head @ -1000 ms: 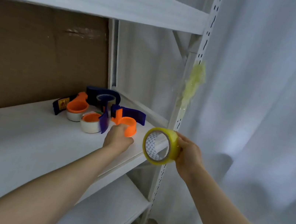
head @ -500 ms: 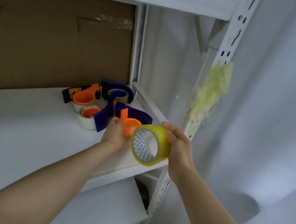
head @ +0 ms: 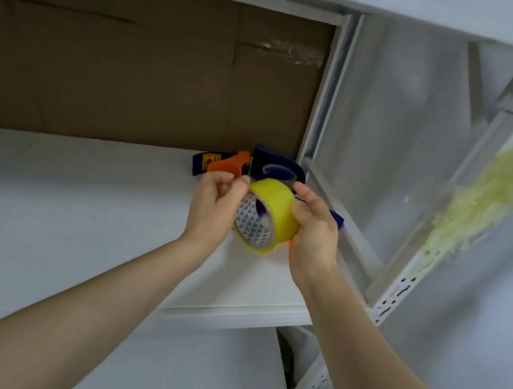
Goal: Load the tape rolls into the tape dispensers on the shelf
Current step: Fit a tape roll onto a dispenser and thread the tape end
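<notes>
Both the left hand point(head: 212, 211) and right hand point(head: 314, 237) curl fingers round the yellow tape roll point(head: 276, 211), before the blue-and-orange dispensers point(head: 273, 166).

Both hands gripping yellow tape roll point(head: 274, 212), shelf point(head: 60, 213)

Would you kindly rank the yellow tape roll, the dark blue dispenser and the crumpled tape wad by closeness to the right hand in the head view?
1. Yellow tape roll: gripped in the right hand.
2. Dark blue dispenser: on the shelf, just behind that hand.
3. Crumpled tape wad: stuck on the upright, far right.
</notes>
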A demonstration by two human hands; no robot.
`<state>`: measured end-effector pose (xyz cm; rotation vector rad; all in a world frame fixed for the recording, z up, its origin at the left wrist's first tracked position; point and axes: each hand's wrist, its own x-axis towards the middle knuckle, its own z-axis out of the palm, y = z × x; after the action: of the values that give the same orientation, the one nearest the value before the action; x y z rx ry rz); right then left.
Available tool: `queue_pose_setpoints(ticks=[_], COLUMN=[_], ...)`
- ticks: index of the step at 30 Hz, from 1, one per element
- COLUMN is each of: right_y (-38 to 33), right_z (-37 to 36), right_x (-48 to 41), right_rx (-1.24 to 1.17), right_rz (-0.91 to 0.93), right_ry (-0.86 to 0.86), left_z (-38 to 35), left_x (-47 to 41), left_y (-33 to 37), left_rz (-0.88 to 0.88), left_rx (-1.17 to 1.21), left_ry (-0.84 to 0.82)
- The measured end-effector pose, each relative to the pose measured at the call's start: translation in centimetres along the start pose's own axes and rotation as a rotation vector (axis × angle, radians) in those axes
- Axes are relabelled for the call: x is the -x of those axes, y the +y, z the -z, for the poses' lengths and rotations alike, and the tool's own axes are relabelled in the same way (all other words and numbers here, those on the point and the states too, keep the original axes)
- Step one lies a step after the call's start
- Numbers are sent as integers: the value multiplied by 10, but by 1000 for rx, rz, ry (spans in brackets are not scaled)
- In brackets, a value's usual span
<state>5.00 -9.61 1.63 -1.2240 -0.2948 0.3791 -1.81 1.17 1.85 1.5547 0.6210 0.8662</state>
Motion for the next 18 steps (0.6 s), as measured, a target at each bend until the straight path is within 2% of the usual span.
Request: queue_pose_setpoints(ticks=[2,6,10,13,15,18], right_y=[6,17,23,26,27,29], right_z=[-14,-34,-37,-33,-33,-30], right_x=[2,6,9,7,4,4], right_rx=[15,-30,-1,57,113,149], right_rz=[63,85,8,-148,-215,-154], right_ry=[-107,-297,-448,-465,-461,-533], left_z=[12,32,40,43,42,37], left_x=[3,12,23,33,43,57], left_y=[6,16,16,8,1,-5], left_rz=[50,302,265,183,164,143], left_rx=[22,193,362,311,276,195], left_ry=[45,-35,79,167,151,102])
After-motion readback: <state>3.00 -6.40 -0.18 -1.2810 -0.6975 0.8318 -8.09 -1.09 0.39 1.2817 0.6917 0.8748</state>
